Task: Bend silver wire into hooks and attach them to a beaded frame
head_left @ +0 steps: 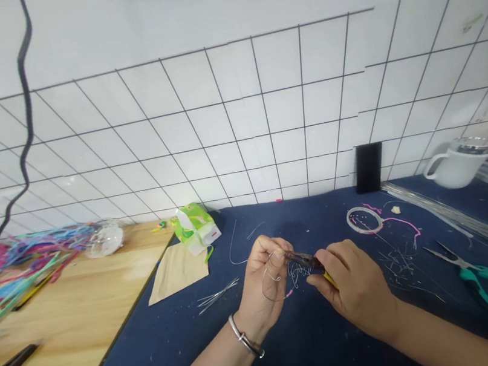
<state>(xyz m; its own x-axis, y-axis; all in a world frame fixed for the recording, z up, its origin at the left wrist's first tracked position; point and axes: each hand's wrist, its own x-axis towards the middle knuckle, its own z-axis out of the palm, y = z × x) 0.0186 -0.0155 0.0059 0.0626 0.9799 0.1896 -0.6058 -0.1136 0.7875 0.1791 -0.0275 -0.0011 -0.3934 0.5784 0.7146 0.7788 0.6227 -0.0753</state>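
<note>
My left hand (265,278), with a silver bangle at the wrist, pinches a thin looped wire (265,290) between thumb and fingers. My right hand (360,285) is wrapped round the yellow handle of a pair of dark-jawed pliers (302,258). The jaws point left and reach my left fingertips, at the wire. Whether they grip it is too small to tell. Under the pliers lies a tangle of curled wire pieces (298,273). A small pink piece (289,293) shows just below my left hand.
On the blue cloth (182,351) are cut wires (217,297), a round dish of pink beads (364,220), green-handled pliers (477,270) and a long wire bundle (450,213). A white mug (459,163) and black block (369,167) stand behind. Coloured pipe cleaners (22,265) lie left.
</note>
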